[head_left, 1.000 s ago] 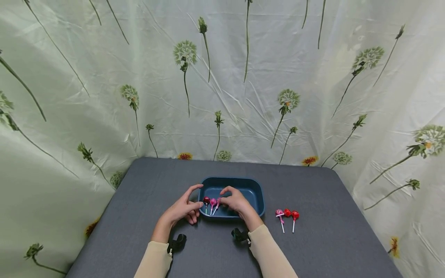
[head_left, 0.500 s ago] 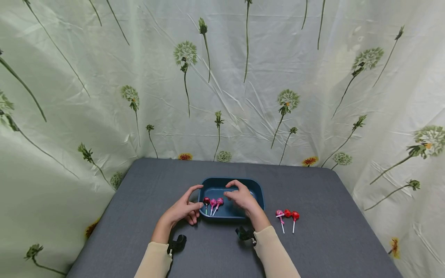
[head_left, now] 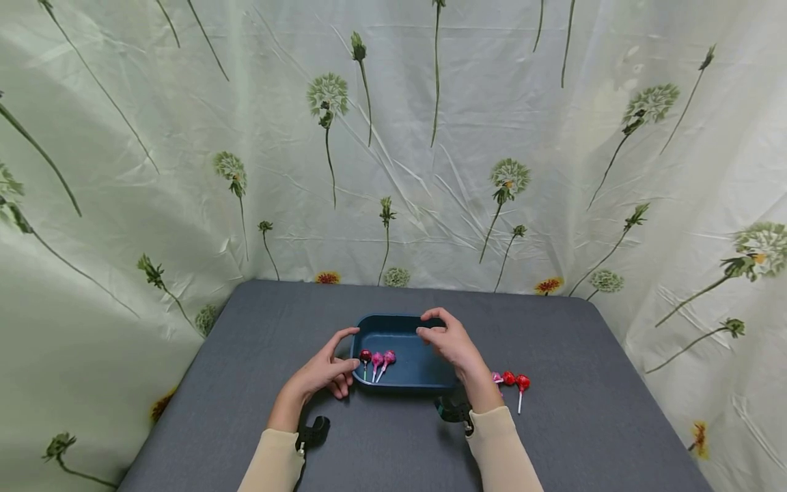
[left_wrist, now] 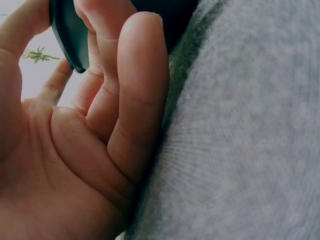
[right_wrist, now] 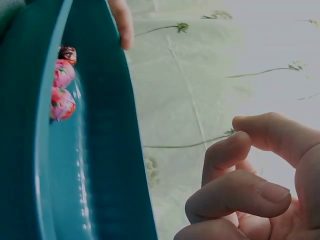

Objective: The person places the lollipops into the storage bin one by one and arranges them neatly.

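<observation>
A blue rectangular tray (head_left: 418, 365) lies on the table in the head view. My left hand (head_left: 322, 369) holds its left end, thumb and index finger at the rim; in the left wrist view the other fingers (left_wrist: 142, 85) bend outside the wall. Three wrapped lollipops lie side by side in the tray's left part: a dark red lollipop (head_left: 365, 355), a pink lollipop (head_left: 377, 359) and another pink lollipop (head_left: 389, 357). Over the tray's right end hovers my right hand (head_left: 453, 342), fingers loosely bent with nothing between them. Their round heads show in the right wrist view.
Right of the tray, a red lollipop (head_left: 522, 384) and another red lollipop head (head_left: 508, 378) lie on the grey table (head_left: 565, 424). A pink lollipop (head_left: 496, 376) beside them is partly hidden by my right forearm. A flower-patterned curtain (head_left: 406, 171) hangs behind the table.
My right hand has let go of the rightmost pink lollipop in the tray and drawn away right and toward the back. My left hand stays at the tray's left end.
</observation>
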Motion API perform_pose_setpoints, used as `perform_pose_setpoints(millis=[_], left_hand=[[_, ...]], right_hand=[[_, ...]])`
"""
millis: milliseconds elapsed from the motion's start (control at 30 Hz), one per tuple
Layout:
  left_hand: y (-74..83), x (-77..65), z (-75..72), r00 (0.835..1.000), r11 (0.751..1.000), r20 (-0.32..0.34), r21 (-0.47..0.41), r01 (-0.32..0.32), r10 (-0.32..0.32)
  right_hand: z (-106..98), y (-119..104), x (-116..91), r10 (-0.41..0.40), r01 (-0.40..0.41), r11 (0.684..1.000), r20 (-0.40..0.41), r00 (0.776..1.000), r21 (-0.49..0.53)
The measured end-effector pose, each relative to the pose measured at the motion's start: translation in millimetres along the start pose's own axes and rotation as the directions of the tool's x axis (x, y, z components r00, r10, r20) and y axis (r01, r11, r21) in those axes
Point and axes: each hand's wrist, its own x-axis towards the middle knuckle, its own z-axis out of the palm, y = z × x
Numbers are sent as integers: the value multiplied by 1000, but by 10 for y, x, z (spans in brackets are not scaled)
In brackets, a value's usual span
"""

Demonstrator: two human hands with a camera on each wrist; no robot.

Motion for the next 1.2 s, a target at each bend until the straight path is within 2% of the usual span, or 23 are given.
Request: perform_pose_setpoints(millis=[733, 1200], left_hand=[[-11, -22, 1, 1000, 1000, -2, 5, 7, -7], [10, -20, 0, 1000, 1000, -2, 12, 5, -5]], right_hand=[[-315, 53, -260, 12, -11, 1000, -50, 999, 17], [-452, 104, -299, 31, -30, 1000, -91, 995, 9]])
